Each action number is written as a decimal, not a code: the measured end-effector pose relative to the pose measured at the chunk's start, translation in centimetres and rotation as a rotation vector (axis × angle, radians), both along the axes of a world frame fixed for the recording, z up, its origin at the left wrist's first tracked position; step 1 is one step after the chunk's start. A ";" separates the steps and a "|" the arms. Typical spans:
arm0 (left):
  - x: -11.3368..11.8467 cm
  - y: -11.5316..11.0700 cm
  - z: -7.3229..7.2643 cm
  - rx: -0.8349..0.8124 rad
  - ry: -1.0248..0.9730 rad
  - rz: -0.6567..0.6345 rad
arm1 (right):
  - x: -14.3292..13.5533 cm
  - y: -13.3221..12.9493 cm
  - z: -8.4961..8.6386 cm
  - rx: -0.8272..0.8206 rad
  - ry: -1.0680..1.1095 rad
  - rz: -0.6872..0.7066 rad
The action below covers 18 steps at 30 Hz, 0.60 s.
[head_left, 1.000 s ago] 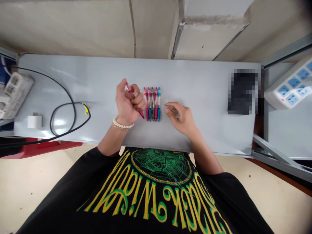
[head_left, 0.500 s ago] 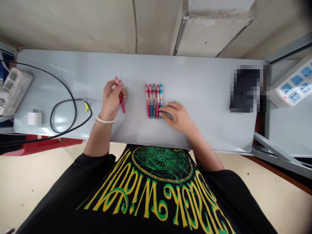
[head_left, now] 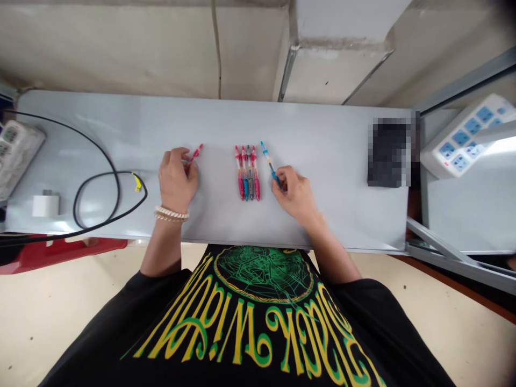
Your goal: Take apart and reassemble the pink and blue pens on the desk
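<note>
– How is the red pen held?
– Gripped by the left hand, fingers curled.
– And the blue pen?
– Its lower end is pinched by the right hand, fingers bent; between, four pens are laid on the table.

Counter, grey. Red pen, one: held in the left hand, partly hidden. Blue pen, one: held by its lower end in the right hand. Pens, four: laid side by side between the hands. Black cable, looped, at left; white adapter set beside it. Dark item, pixelated, placed at right.
</note>
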<state>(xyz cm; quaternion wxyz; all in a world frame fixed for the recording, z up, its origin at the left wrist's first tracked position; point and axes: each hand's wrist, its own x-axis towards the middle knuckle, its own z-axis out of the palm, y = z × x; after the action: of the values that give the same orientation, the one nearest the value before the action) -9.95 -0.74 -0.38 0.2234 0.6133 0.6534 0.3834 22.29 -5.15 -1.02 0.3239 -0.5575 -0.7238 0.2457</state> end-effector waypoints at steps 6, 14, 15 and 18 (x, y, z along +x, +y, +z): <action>-1.0 0.4 -0.6 0.097 -0.174 0.034 | 0.6 0.1 0.7 -0.069 0.328 -0.137; 6.4 -0.7 3.6 -0.190 -0.754 -0.232 | -0.8 -0.2 3.4 -0.145 0.590 -0.001; 7.8 -0.8 3.9 -0.272 -0.824 -0.301 | -1.0 -0.2 3.8 -0.144 0.603 0.004; 10.9 -0.6 4.5 -0.267 -0.960 -0.345 | -1.4 0.0 4.5 -0.177 0.660 -0.046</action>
<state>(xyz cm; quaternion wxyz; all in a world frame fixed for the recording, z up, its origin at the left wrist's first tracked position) 0.94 -1.32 4.10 0.6338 0.4335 0.4100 0.4922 20.85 -5.19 3.46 0.4965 -0.4901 -0.5431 0.4672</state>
